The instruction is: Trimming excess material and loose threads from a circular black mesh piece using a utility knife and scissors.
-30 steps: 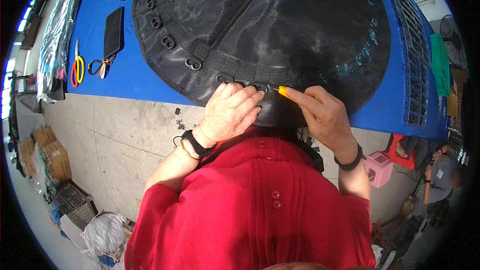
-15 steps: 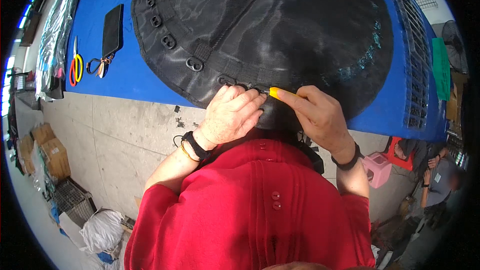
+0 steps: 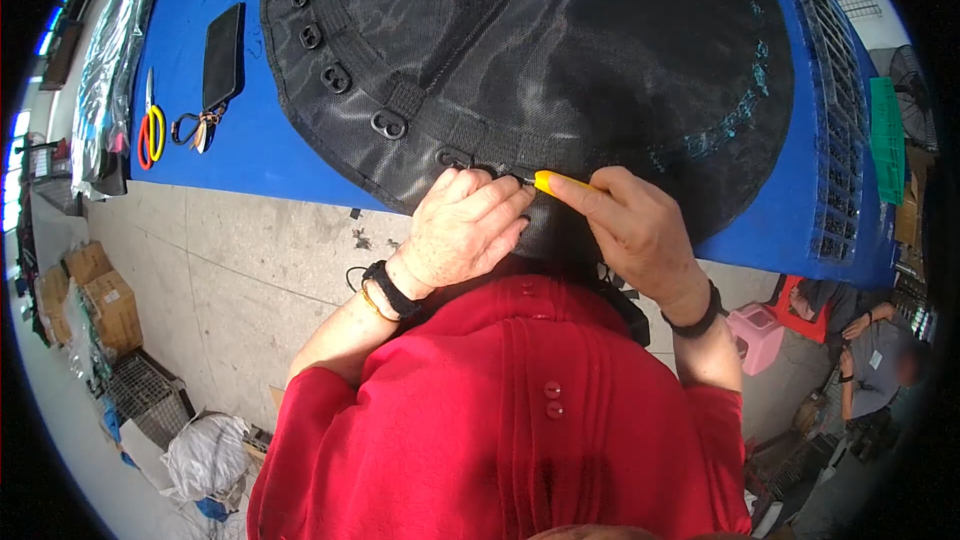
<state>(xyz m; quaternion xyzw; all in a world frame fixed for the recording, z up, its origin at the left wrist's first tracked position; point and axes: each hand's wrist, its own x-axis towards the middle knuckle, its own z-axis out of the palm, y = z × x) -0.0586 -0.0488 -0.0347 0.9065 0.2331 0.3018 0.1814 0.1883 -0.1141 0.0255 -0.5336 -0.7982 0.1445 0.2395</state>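
Note:
A large round piece of black mesh fabric (image 3: 600,50) lies on the blue table, with black plastic buckles (image 3: 389,124) sewn on webbing along its left and near edge. My left hand (image 3: 468,225) is closed on the fabric's near edge, its fingers pressed together beside a buckle (image 3: 454,159). Held in my right hand (image 3: 640,230) is a yellow-handled tool (image 3: 546,182) with a thin metal shaft, whose tip points left to my left fingertips. What the tip touches is hidden by those fingers. Blue-green marks curve along the fabric's right side.
On the blue table (image 3: 190,155) lie red-and-yellow scissors (image 3: 151,135), a dark phone (image 3: 223,55) and a carabiner with keys (image 3: 190,129). A wire grid (image 3: 835,140) runs along the right. Cardboard boxes (image 3: 110,305) and a pink stool (image 3: 757,337) stand on the floor; another person (image 3: 875,370) sits at right.
Both hands keep nearly the same place and hold. The fabric's right side with its blue-green marks has shifted slightly right in the picture.

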